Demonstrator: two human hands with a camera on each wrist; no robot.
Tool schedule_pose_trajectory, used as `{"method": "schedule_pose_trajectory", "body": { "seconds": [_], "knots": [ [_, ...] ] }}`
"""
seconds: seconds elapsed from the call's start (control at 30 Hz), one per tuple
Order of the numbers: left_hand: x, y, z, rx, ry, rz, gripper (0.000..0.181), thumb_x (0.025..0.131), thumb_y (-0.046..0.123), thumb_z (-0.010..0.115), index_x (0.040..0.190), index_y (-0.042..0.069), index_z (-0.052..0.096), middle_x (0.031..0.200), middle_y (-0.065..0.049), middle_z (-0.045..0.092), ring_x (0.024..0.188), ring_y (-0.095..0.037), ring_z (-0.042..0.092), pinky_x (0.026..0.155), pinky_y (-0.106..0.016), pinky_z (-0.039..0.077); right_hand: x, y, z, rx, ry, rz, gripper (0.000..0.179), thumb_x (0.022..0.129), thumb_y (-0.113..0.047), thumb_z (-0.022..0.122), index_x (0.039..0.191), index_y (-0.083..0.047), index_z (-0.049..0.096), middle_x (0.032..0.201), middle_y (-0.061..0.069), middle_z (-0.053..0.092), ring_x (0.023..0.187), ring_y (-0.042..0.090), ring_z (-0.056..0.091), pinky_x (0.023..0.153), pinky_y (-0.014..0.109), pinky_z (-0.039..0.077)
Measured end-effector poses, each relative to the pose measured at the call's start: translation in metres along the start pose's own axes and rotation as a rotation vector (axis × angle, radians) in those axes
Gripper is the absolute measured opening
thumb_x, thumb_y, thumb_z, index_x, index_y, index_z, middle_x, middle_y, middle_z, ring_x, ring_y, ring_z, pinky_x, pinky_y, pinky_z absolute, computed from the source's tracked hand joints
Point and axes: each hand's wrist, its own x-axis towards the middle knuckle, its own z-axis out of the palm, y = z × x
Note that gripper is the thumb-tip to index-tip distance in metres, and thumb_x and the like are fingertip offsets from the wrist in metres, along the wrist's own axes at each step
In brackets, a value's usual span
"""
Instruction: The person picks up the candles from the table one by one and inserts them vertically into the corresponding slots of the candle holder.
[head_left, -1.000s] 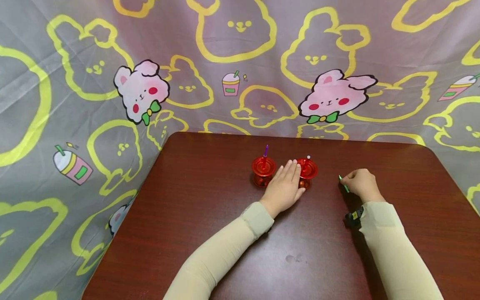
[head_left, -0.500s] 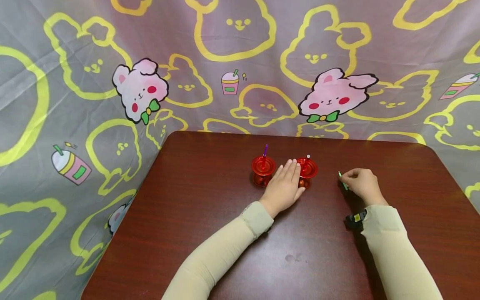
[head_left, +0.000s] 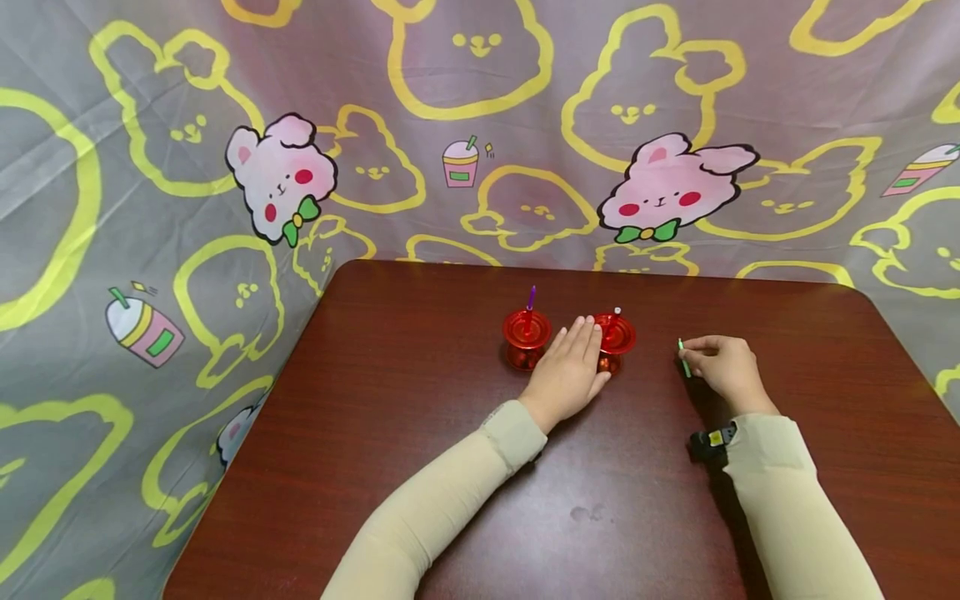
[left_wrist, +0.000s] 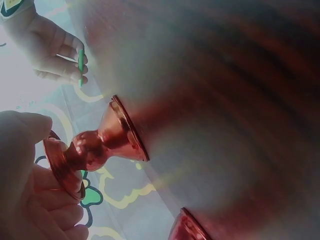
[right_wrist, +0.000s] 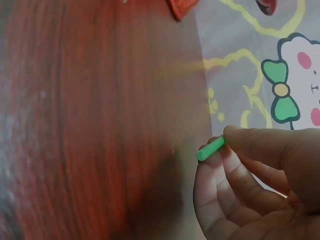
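My left hand (head_left: 566, 375) holds the right-hand red, shiny candle holder (head_left: 621, 335) by its dish, fingers along the rim. In the left wrist view, the thumb lies at one edge of that dish and the fingers at the other. From its middle rises a short stem with a small white tip (head_left: 617, 311). To its left a matching holder (head_left: 527, 343) stands upright, bearing a thin purple candle (head_left: 532, 297). Off to the right, my right hand (head_left: 726, 367) pinches a thin green candle (right_wrist: 211, 148) between thumb and fingers, nearly upright above the table.
Both holders stand on a dark red-brown wooden table (head_left: 360, 400) with rounded far corners. A grey curtain (head_left: 420, 83) with yellow outlines and cartoon rabbits hangs behind it and along the left side. A small black device (head_left: 708, 442) sits at the right wrist.
In my right hand the green candle has turned from a slant to nearly upright and risen slightly. The left hand and both holders stay in place.
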Motion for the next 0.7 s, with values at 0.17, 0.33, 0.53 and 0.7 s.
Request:
{"method": "schedule_pose_trajectory", "body": {
  "seconds": [0.17, 0.33, 0.53, 0.7],
  "knots": [
    [0.000, 0.000, 0.001, 0.008, 0.006, 0.005, 0.069, 0.105, 0.048, 0.048, 0.155, 0.001, 0.038, 0.161, -0.015, 0.036, 0.151, -0.026, 0.029, 0.121, -0.038, 0.027, -0.003, -0.003, 0.000, 0.041, 0.001, -0.012, 0.027, 0.097, -0.015, 0.069, 0.110, 0.009, 0.071, 0.087, 0.011, 0.075, 0.065, 0.002, 0.065, 0.058, 0.019, 0.051],
    [-0.001, -0.001, 0.000, 0.004, -0.003, 0.004, 0.069, 0.105, 0.048, 0.048, 0.155, 0.002, 0.038, 0.161, -0.014, 0.036, 0.151, -0.025, 0.029, 0.122, -0.038, 0.025, -0.006, -0.007, 0.000, 0.095, 0.004, -0.023, 0.028, 0.096, -0.014, 0.070, 0.110, 0.010, 0.070, 0.090, 0.013, 0.075, 0.065, 0.002, 0.068, 0.058, 0.018, 0.053],
    [-0.002, 0.000, -0.002, 0.009, 0.004, 0.007, 0.068, 0.105, 0.048, 0.048, 0.155, 0.002, 0.039, 0.161, -0.014, 0.037, 0.151, -0.025, 0.030, 0.121, -0.038, 0.026, -0.010, -0.011, 0.000, 0.117, 0.018, -0.032, 0.028, 0.096, -0.016, 0.071, 0.109, 0.009, 0.070, 0.089, 0.010, 0.074, 0.067, 0.005, 0.070, 0.059, 0.017, 0.054],
    [-0.002, 0.000, -0.001, 0.013, 0.008, 0.013, 0.068, 0.105, 0.048, 0.049, 0.154, 0.002, 0.039, 0.160, -0.014, 0.037, 0.151, -0.025, 0.030, 0.121, -0.038, 0.027, -0.012, -0.012, -0.001, 0.150, 0.021, -0.024, 0.032, 0.095, -0.021, 0.073, 0.110, 0.008, 0.070, 0.086, 0.002, 0.073, 0.070, 0.008, 0.071, 0.062, 0.019, 0.055]
  ]
}}
